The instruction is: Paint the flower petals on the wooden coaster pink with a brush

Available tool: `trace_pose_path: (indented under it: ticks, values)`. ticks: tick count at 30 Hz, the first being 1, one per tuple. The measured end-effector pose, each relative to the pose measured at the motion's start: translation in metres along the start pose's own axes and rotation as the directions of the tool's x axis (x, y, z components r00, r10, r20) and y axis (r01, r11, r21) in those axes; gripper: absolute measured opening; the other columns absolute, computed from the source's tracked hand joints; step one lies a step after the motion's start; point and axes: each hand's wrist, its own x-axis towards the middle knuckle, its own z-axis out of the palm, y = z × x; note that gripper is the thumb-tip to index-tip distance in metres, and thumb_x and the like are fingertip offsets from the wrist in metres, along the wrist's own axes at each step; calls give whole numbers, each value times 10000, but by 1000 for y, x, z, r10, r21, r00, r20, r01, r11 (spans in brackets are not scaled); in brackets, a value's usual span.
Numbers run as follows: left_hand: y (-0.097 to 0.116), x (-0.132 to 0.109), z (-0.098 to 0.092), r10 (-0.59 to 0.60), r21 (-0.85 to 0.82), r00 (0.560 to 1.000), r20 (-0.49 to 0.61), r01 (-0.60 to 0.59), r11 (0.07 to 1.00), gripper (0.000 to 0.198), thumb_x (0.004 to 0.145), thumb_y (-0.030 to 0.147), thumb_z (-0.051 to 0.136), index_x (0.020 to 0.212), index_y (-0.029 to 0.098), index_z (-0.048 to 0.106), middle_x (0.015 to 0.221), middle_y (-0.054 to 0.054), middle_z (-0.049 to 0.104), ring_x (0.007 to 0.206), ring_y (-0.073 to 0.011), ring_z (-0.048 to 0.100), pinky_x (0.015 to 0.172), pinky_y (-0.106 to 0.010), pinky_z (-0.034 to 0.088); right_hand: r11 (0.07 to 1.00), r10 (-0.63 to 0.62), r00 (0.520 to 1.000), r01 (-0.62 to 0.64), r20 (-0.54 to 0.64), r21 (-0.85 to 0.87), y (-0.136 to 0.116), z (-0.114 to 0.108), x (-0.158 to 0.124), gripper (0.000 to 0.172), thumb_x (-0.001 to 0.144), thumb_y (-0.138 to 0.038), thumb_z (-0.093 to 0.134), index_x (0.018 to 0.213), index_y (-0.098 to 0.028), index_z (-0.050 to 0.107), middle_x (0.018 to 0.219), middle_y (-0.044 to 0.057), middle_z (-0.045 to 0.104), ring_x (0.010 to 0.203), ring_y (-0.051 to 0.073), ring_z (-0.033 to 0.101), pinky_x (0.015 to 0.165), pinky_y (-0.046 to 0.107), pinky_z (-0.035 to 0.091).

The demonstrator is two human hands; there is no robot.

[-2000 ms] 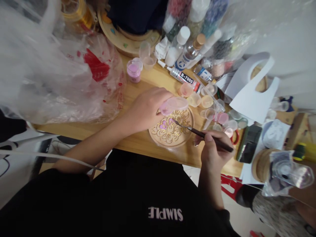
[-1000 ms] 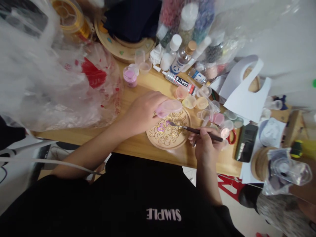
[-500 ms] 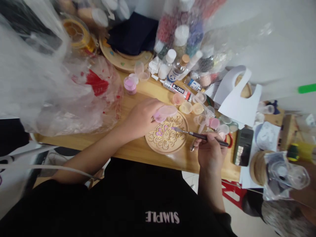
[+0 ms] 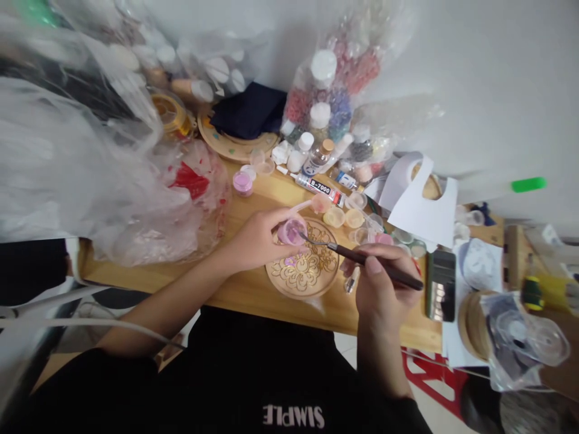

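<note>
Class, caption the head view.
Right hand dips spatula tool into pink cup held by left hand.

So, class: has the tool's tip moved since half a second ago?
Yes. The tool tip has left the wooden disc's gold pattern, moving up-left into the pink cup held by the left hand.

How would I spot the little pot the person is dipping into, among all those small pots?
Find the round wooden disc with the gold flower pattern at the front edge of the wooden table. The left hand holds a small clear pot tilted just above the disc's upper left rim. Unlike the pots standing behind it, this one is lifted, holds pink, and has the tool tip in it.
</note>
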Motion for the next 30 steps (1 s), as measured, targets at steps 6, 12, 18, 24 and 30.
trace_pose_path:
  ticks: [6,12,18,24,30]
  values:
    - [3,0,-3,-33,-102,996,84,42,994,317,759,388,840,946,181,689,911,-49,782,841,-211,734,782,-320,585,995,-25,994,36,108,-97,-12,-12,7,62,883,-255,763,940,-231,767,804,17,739,633,166,701,539,302,574]
    - [5,1,-5,-63,-186,982,179,97,978,359,713,387,863,953,166,713,865,-19,751,782,-168,686,722,-271,542,962,-122,947,186,297,-201,-24,-21,17,153,869,-142,720,984,-235,762,845,31,756,745,185,720,654,332,614]
    - [5,1,-5,-110,-196,975,193,148,969,391,695,425,865,953,169,722,852,-3,728,769,-157,652,711,-265,530,853,-212,865,391,455,-346,-43,-19,21,306,790,-73,726,1036,-254,751,879,41,775,784,213,743,695,363,637]
    - [7,1,-5,-110,-206,974,198,151,967,346,702,421,857,891,167,718,793,6,689,724,-141,610,678,-255,500,796,-248,836,463,489,-389,-54,-17,22,324,778,-59,708,1033,-257,740,858,42,770,776,220,749,674,358,632]
    - [8,1,-4,-126,-246,973,193,172,954,346,681,367,869,916,156,727,801,-1,701,718,-133,602,644,-234,476,780,-274,814,500,512,-377,-56,-18,21,326,789,-59,700,1056,-244,727,843,44,766,784,221,752,664,355,627]
